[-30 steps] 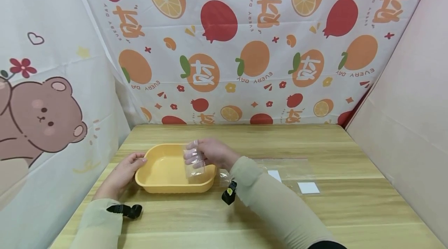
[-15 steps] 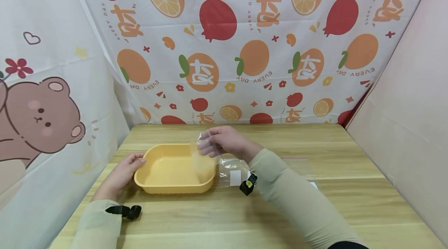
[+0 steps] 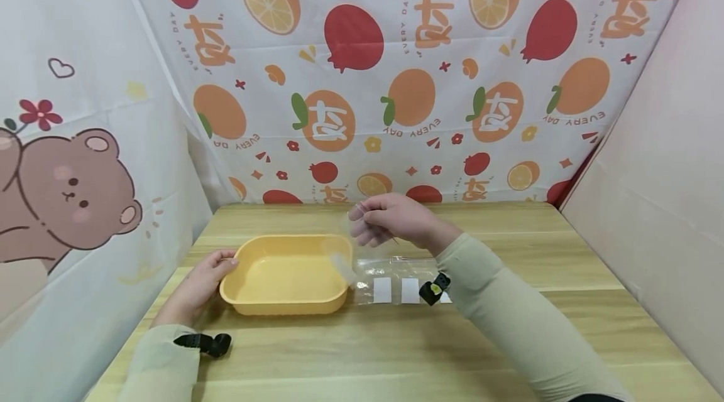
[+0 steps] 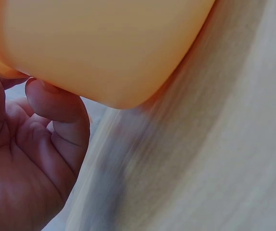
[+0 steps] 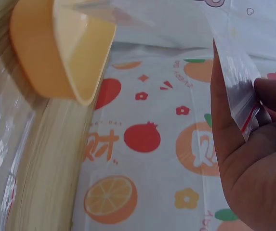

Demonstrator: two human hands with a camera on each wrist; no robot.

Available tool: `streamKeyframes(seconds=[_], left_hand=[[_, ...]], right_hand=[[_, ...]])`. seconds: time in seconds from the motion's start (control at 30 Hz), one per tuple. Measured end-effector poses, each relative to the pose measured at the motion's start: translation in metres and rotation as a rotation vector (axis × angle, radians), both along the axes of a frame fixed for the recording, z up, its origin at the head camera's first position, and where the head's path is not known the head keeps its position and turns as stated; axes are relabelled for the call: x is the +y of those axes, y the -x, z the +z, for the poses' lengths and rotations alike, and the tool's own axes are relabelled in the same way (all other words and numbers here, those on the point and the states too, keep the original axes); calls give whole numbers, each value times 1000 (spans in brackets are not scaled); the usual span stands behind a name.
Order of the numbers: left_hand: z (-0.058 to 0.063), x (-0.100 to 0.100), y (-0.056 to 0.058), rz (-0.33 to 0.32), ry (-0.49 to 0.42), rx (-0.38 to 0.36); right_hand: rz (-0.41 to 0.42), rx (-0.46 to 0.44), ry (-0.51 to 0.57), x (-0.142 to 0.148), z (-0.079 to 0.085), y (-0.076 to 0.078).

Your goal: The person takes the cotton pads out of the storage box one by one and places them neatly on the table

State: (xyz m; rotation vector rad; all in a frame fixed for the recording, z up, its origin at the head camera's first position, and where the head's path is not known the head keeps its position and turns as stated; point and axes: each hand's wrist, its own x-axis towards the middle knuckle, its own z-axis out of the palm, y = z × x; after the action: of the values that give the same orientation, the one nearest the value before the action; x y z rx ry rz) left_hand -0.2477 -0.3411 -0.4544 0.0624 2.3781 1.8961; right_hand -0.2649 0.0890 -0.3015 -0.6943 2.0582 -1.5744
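A yellow plastic tub (image 3: 283, 308) stands on the table's left half. My left hand (image 3: 195, 286) holds its left side, thumb at the rim; in the left wrist view curled fingers (image 4: 63, 108) meet the tub's edge. Above and right of the tub, my right hand (image 3: 398, 220) pinches a clear zip bag (image 5: 241, 89) by its red-striped closure end, between thumb and fingers. The bag's lower part, with a whitish patch (image 3: 342, 268), hangs across the tub's right rim in the head view. Inside the tub only bare yellow floor shows.
Right of the tub several clear bags with white labels (image 3: 382, 290) lie flat on the wood-grain table (image 3: 339, 358), partly hidden by the right wrist's black camera (image 3: 434, 289). A fruit-print cloth (image 3: 396, 75) hangs at the back, plain cloths at the sides.
My right hand has moved up and right, drawing the clear zip bag from over the tub to its right rim. More of the labelled bags shows. My left hand keeps its place.
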Motion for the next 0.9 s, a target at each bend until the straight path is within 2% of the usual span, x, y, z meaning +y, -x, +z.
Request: streamKeyframes(seconds=[0.3,0.7,0.9], left_hand=[[-1,-2,1,0,-6,1],[-1,-1,-3,16,4,-4],[1,0,-5,8,-11,-2]], right_hand=[[23,98,-116,45,0,-8],[8,207,-310,114,19,-12],[50,274,-430,148,19,-15]])
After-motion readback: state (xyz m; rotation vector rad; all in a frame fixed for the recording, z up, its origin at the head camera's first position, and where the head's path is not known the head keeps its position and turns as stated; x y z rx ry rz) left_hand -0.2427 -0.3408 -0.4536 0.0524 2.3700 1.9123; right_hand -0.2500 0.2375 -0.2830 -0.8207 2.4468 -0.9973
